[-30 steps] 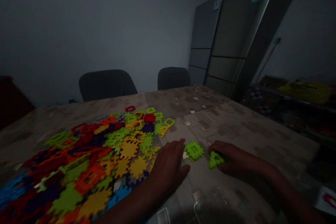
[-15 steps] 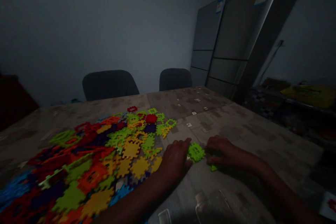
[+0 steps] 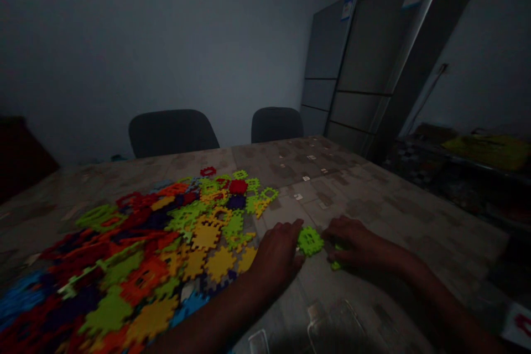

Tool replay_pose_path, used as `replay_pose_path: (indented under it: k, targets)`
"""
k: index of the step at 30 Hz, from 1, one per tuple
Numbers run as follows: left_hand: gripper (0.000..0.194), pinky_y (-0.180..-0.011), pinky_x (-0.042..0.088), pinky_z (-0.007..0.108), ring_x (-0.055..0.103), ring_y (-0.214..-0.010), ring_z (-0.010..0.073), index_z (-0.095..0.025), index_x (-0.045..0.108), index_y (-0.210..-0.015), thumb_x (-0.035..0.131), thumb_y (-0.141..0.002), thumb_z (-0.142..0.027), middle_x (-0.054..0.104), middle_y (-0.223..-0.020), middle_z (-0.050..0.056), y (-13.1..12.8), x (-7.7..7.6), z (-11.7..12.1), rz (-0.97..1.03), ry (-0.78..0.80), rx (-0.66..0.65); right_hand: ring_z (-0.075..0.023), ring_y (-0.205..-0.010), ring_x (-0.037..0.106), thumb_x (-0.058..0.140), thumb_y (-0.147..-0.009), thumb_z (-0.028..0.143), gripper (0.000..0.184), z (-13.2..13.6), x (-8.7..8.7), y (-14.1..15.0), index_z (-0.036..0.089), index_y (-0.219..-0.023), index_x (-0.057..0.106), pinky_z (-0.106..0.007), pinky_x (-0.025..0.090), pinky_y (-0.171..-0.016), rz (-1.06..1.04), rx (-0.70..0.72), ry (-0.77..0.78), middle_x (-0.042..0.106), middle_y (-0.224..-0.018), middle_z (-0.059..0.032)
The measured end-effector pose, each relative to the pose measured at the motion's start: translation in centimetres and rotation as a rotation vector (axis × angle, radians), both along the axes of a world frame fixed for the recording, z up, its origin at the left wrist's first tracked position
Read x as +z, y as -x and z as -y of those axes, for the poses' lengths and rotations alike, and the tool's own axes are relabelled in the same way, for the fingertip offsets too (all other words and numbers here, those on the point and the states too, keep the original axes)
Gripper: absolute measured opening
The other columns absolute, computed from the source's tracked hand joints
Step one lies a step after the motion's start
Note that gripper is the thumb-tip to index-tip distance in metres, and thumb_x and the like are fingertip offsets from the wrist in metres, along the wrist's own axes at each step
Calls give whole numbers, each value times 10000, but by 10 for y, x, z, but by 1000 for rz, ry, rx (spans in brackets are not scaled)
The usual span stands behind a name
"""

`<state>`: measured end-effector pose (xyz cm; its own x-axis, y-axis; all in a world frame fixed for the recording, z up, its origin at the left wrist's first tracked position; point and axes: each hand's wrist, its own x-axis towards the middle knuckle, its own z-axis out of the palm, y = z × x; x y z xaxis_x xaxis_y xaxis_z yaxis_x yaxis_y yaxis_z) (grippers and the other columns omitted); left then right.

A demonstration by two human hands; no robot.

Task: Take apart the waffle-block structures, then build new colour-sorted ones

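My left hand (image 3: 279, 250) rests on the table, its fingers and thumb closed at the left edge of a bright green plastic interlocking tile (image 3: 310, 241) with a toothed rim and a window-like cut-out. The tile lies flat between my hands. My right hand (image 3: 350, 242) curls over a second green interlocking tile (image 3: 336, 264), mostly hidden beneath the fingers. The fingertips of this hand are close to the right edge of the first tile; whether they touch it I cannot tell.
A big heap of red, orange, yellow, green, blue and purple interlocking tiles (image 3: 145, 265) spreads over the left of the patterned tablecloth (image 3: 398, 210). Two dark chairs (image 3: 172, 133) stand behind the table. A grey refrigerator (image 3: 365, 66) rises at the far right.
The second green tile now shows less below my right hand, and a bit of it appears between the fingers. My left hand and the first tile have barely moved.
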<state>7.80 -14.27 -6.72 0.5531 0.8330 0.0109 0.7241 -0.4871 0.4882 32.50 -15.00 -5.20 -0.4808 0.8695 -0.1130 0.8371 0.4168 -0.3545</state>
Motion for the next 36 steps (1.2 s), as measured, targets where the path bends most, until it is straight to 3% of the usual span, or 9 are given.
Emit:
replay_pose_path:
  k: [8, 12, 15, 19, 22, 25, 29, 36]
  targets:
    - [651, -1071, 437, 386, 576, -1215, 273, -141, 442, -1505, 614, -878, -174, 634, -1353, 133, 12, 1, 16, -12, 0, 23, -291, -1031, 607, 618, -937, 364, 274, -1, 6, 8, 205, -1147, 691, -475, 449, -945, -40, 13, 14, 683, -1086, -113]
    - [754, -1123, 393, 406, 504, -1313, 295, -146, 384, -1540, 676, -852, -246, 550, -1469, 137, 8, 1, 13, -8, -6, 7, -352, -1265, 527, 741, -835, 431, 603, 9, 7, -9, 221, -1380, 588, -532, 379, -1088, -106, -73, 79, 601, -1381, -141]
    - [810, -1123, 386, 428, 486, -1323, 318, -142, 370, -1548, 709, -839, -337, 524, -1488, 146, -1, -1, 9, 0, -19, 5, -375, -1379, 434, 821, -713, 344, 815, 22, -1, -23, 246, -1461, 512, -545, 327, -1148, -106, -131, 123, 506, -1499, -137]
    - [797, -1117, 377, 433, 481, -1310, 324, -160, 380, -1539, 707, -837, -349, 549, -1444, 142, -15, -6, 3, -4, -44, 5, -331, -1323, 500, 683, -776, 205, 633, 31, -18, -26, 237, -1395, 553, -504, 372, -1122, -127, -134, 73, 551, -1430, -137]
    - [739, -1101, 383, 439, 486, -1291, 326, -156, 407, -1521, 681, -848, -292, 573, -1401, 141, -20, -7, -1, -19, -61, 4, -292, -1148, 603, 628, -773, 145, 512, 22, -26, -23, 210, -1280, 604, -448, 455, -1018, -128, -119, -9, 637, -1256, -131]
    - [723, -1081, 400, 441, 497, -1274, 333, -131, 430, -1506, 680, -841, -269, 574, -1395, 153, -22, -5, -2, -36, -69, 4, -271, -1001, 635, 634, -758, 138, 442, 5, -25, -22, 204, -1195, 626, -402, 496, -905, -97, -101, -52, 668, -1122, -113]
    - [715, -1067, 405, 423, 507, -1262, 322, -144, 429, -1508, 670, -846, -262, 583, -1383, 143, -21, -5, -1, -50, -76, 17, -294, -1009, 636, 629, -751, 144, 406, -19, -18, -21, 152, -1157, 645, -416, 484, -911, -59, -104, -75, 673, -1111, -146]
    - [751, -1098, 375, 411, 483, -1295, 306, -190, 396, -1524, 698, -850, -325, 552, -1434, 122, -15, -6, 3, -57, -58, 15, -269, -1004, 632, 649, -754, 147, 384, -32, -19, -12, 205, -1133, 651, -383, 484, -896, -79, -90, -97, 681, -1094, -98]
